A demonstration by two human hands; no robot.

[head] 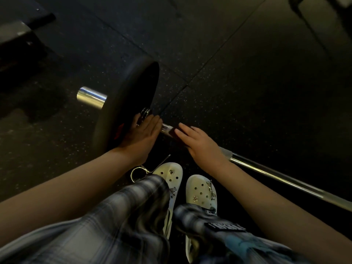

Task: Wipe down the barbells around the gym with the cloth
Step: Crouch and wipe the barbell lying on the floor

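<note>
Presumably too heavy to be lifted, the stiff, slick barbell (pixel 266 173) is best wiped in place under the right hand (pixel 200 144), whose flat fingers (pixel 185 131) are pressed on what seems a dark cloth (pixel 171 132), its plate (pixel 123 96) braced by the left hand (pixel 142 134), fingers straight and together.

The floor (pixel 247 82) was black rubber flecked with small pale speckles. The weight plate (pixel 133 88) was matte black with a patch of red low on its face. The barbell (pixel 276 175) shone silver. The cloth (pixel 172 132) looked very dark, its hue unclear. The clogs (pixel 200 189) were cream-white with silver charms, the trousers (pixel 118 216) a grey and black plaid, and the clip (pixel 139 171) silver.
</note>
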